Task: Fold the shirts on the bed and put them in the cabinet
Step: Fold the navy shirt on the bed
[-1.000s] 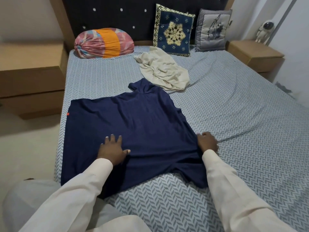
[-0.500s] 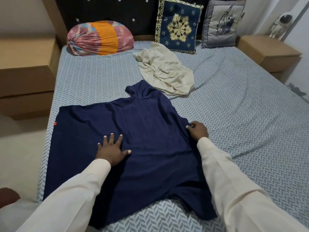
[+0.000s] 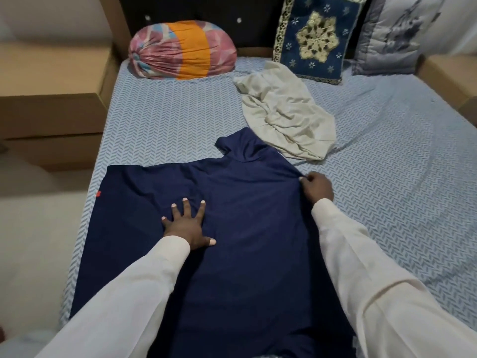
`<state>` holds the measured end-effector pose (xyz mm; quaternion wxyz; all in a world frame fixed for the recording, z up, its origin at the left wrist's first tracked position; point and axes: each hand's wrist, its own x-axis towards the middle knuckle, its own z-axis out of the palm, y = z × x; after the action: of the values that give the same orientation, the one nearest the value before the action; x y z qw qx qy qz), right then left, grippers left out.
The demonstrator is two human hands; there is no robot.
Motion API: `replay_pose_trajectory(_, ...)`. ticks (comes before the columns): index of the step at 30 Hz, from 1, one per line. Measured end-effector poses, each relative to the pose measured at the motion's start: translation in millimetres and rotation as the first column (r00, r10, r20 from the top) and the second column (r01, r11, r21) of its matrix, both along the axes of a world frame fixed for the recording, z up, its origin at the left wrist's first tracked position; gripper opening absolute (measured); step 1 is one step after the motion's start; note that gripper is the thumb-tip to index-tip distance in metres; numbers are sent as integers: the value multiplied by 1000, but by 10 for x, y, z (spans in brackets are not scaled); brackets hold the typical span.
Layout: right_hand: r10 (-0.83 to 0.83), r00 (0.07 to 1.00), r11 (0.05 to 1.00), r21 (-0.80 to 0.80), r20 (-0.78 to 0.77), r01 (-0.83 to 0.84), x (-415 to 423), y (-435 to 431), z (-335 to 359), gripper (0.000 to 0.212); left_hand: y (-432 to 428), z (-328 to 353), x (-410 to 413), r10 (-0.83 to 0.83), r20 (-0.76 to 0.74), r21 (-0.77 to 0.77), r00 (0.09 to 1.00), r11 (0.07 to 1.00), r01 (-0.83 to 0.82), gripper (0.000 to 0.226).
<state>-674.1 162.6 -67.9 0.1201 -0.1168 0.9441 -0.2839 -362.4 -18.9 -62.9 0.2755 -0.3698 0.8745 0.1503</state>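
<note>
A navy blue shirt [image 3: 247, 202] lies spread flat on the bed [image 3: 400, 202], its collar pointing toward the headboard. My left hand [image 3: 188, 223] presses flat on the shirt's middle with the fingers spread. My right hand [image 3: 318, 188] pinches the shirt's right edge just below the shoulder, fingers curled round the fabric. A crumpled cream shirt [image 3: 286, 112] lies beyond the navy one, just touching its collar area. No cabinet for the shirts is clearly in view.
A pink and orange bolster [image 3: 183, 49], a blue embroidered cushion [image 3: 313, 38] and a grey cushion [image 3: 395, 34] line the headboard. Wooden bedside units stand at the left [image 3: 51, 99] and right [image 3: 454, 81]. The floor [image 3: 33, 241] runs along the bed's left side.
My right hand slid up the shirt's right edge from near the hem to the shoulder. The left hand stayed flat on the shirt. The view moved closer to the bed.
</note>
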Motion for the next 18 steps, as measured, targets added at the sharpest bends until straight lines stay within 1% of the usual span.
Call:
replay_pose_trajectory(2,-197,980,976,-98,-38,192,-29,19,3,26,-6,-11,6,8,0,8,1000,1000,-8,118)
replay_pose_trajectory(3,-251,966,965,-97,-57,244,-38,16,-9,28,-3,-15,7,9,0,12,1000,1000,-9,118)
replay_pose_trajectory(4,-261,963,963,-80,-61,256,-44,-41,-19,31,-11,-17,16,13,-4,18,1000,1000,-13,118)
replay_pose_trajectory(5,-234,971,972,-46,-48,232,-22,-100,-9,35,-1,-22,14,13,-9,20,1000,1000,-13,117)
replay_pose_trajectory(7,-75,997,994,81,-27,77,-21,-295,4,40,-2,-12,15,14,-20,17,1000,1000,-14,117)
replay_pose_trajectory(8,-27,999,990,140,-30,31,-27,-381,-5,37,-5,-1,24,15,-22,16,1000,1000,-15,117)
replay_pose_trajectory(9,-38,998,983,176,-40,44,-34,-434,-5,33,3,7,21,15,-22,14,1000,1000,-15,116)
replay_pose_trajectory(10,-91,994,978,185,-63,101,-14,-482,-2,33,3,13,31,18,-22,12,1000,1000,-18,116)
replay_pose_trajectory(11,-148,983,968,187,-111,167,32,-492,10,35,23,10,26,17,-20,8,1000,1000,-17,117)
replay_pose_trajectory(12,-140,970,963,198,-200,180,119,-541,9,37,13,17,36,18,-16,0,1000,1000,-18,117)
replay_pose_trajectory(13,-53,947,970,207,-316,124,221,-578,-3,38,17,22,28,18,-10,-6,1000,1000,-18,118)
replay_pose_trajectory(14,103,900,975,220,-423,-8,344,-640,-30,39,10,36,24,17,-4,-11,1000,1000,-17,118)
replay_pose_trajectory(15,270,833,957,229,-483,-178,504,-715,-47,41,4,46,27,16,-1,-16,1000,1000,-16,118)
replay_pose_trajectory(16,416,765,909,218,-492,-354,670,-785,-61,44,6,62,17,13,-3,-24,1000,1000,-13,118)
replay_pose_trajectory(17,552,699,829,204,-455,-522,860,-863,-67,46,9,70,26,5,-5,-34,1000,999,-5,117)
replay_pose_trajectory(18,666,631,734,204,-398,-647,1046,-938,-82,45,12,77,61,-12,-10,-52,1000,999,11,116)
